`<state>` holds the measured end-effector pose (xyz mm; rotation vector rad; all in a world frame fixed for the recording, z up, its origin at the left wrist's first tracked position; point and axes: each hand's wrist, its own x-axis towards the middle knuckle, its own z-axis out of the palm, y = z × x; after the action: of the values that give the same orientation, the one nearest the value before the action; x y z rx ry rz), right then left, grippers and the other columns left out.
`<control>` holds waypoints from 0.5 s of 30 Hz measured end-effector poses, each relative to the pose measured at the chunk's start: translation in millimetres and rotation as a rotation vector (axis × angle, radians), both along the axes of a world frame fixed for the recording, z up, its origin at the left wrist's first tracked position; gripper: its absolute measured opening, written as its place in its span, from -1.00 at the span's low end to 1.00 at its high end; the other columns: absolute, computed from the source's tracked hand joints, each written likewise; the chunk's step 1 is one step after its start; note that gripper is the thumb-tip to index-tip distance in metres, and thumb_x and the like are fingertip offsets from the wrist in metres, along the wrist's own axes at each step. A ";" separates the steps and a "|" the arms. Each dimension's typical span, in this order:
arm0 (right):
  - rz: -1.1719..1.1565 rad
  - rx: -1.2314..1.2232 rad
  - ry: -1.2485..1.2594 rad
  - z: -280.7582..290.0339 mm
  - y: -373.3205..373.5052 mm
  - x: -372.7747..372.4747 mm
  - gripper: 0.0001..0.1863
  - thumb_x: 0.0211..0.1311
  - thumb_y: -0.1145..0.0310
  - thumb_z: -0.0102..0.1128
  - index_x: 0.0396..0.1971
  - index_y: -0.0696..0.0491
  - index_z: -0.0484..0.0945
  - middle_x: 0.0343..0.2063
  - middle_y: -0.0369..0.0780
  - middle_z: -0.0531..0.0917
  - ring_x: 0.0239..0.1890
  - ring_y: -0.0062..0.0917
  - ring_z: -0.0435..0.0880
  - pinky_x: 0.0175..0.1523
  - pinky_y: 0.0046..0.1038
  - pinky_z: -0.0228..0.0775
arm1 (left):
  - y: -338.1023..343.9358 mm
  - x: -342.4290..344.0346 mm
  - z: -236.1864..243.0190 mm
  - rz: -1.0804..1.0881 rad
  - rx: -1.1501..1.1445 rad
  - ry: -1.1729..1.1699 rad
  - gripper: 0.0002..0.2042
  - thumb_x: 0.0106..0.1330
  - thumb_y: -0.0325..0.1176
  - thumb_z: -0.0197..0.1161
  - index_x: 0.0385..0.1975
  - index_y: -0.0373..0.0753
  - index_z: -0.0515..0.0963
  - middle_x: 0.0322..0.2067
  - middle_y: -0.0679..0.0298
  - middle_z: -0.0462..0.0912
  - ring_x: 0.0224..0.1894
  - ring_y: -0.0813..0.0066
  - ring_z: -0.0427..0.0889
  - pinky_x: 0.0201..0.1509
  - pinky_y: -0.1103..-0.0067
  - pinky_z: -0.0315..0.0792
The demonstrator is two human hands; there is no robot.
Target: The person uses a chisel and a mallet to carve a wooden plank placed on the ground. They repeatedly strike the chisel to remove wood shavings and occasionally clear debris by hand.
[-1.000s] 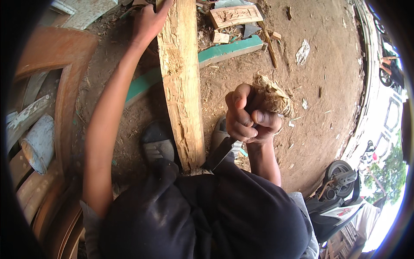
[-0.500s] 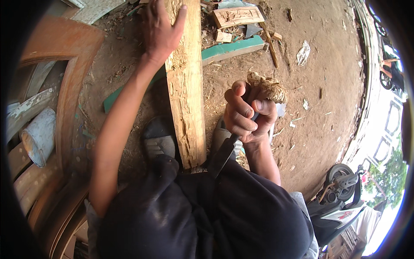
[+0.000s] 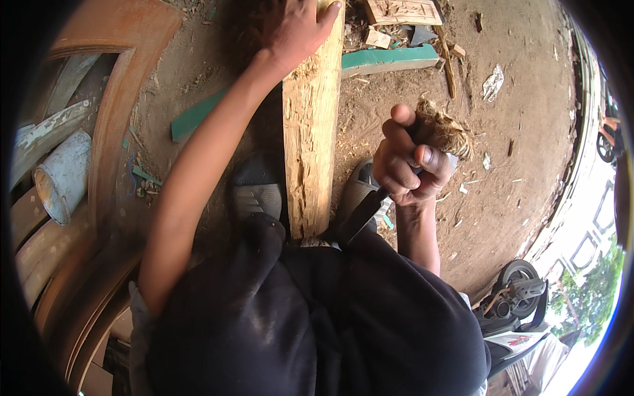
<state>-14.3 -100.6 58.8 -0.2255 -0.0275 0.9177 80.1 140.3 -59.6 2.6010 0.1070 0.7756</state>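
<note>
A long, rough wooden beam (image 3: 310, 152) runs away from me between my feet, its face gouged and splintered. Across its far part rests my left hand (image 3: 290, 36), thumb spread over the wood; the upper edge of the picture cuts off its fingertips. My right hand (image 3: 411, 158), right of the beam, is closed around a chisel (image 3: 362, 216). The frayed, fibrous end of its handle (image 3: 444, 129) sticks out above my fingers. Its dark flat blade slants down and left toward my lap, near the beam's close end.
Beyond the beam's right side lie a green-painted board (image 3: 389, 59), a carved wood block (image 3: 403, 12) and scraps. An orange-brown wooden frame (image 3: 115, 119) and a whitish cylinder (image 3: 65, 177) are at left. A motorcycle (image 3: 518, 297) stands at lower right. My sandalled feet flank the beam.
The view has shifted, so the beam and ground appear farther right and higher. My left hand stays on the beam; my right hand still grips the chisel, slightly farther from the beam.
</note>
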 end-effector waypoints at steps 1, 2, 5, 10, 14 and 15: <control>-0.011 -0.049 -0.013 0.2 -0.6 0.9 -0.29 0.33 0.42 0.20 0.42 0.32 0.20 -0.47 -0.36 0.35 -0.75 -0.79 0.20 -0.70 -0.66 0.01 | -0.4 -0.9 0.1 0.049 0.083 0.019 -0.37 0.35 -0.15 0.28 0.34 -0.31 0.28 0.34 -0.16 0.29 0.33 -0.27 0.33 0.39 -0.02 0.23; -0.017 -0.073 -0.026 0.8 -1.1 1.5 -0.29 0.33 0.41 0.21 0.42 0.33 0.20 -0.47 -0.36 0.35 -0.76 -0.80 0.20 -0.70 -0.66 0.02 | -0.6 -1.2 0.6 0.023 0.025 0.018 -0.38 0.35 -0.15 0.28 0.34 -0.31 0.29 0.34 -0.15 0.29 0.33 -0.27 0.33 0.38 -0.02 0.24; -0.039 -0.150 -0.068 3.2 -1.6 3.1 -0.26 0.32 0.39 0.23 0.42 0.35 0.19 -0.48 -0.37 0.35 -0.76 -0.80 0.21 -0.72 -0.66 0.01 | -1.0 -2.3 3.0 -0.015 -0.068 0.016 -0.38 0.36 -0.15 0.28 0.34 -0.30 0.30 0.36 -0.14 0.28 0.32 -0.26 0.34 0.37 -0.01 0.25; -0.084 -0.281 -0.155 5.3 1.1 2.2 -0.26 0.34 0.45 0.21 0.43 0.38 0.14 -0.50 -0.35 0.34 -0.78 -0.80 0.18 -0.73 -0.65 0.05 | -1.9 -3.2 4.3 0.027 0.019 0.024 -0.38 0.36 -0.15 0.27 0.34 -0.32 0.31 0.36 -0.15 0.28 0.30 -0.27 0.36 0.36 0.01 0.28; -0.065 -0.311 -0.184 4.3 4.0 1.0 -0.24 0.33 0.43 0.23 0.43 0.39 0.14 -0.49 -0.34 0.34 -0.76 -0.79 0.20 -0.72 -0.65 0.09 | -1.5 -2.6 2.4 0.009 -0.019 0.029 -0.38 0.37 -0.15 0.26 0.35 -0.34 0.30 0.37 -0.16 0.28 0.31 -0.28 0.35 0.37 0.02 0.28; -0.056 -0.293 -0.173 3.9 4.3 0.8 -0.24 0.33 0.42 0.24 0.43 0.39 0.14 -0.49 -0.34 0.34 -0.76 -0.78 0.21 -0.72 -0.65 0.09 | -1.3 -2.5 1.7 0.005 -0.023 0.023 -0.38 0.37 -0.15 0.26 0.35 -0.35 0.30 0.37 -0.17 0.27 0.31 -0.29 0.35 0.37 0.02 0.27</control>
<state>-13.5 -96.3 62.7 -0.5752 -0.0463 0.8420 77.6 139.0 -57.9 2.5893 0.1292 0.7416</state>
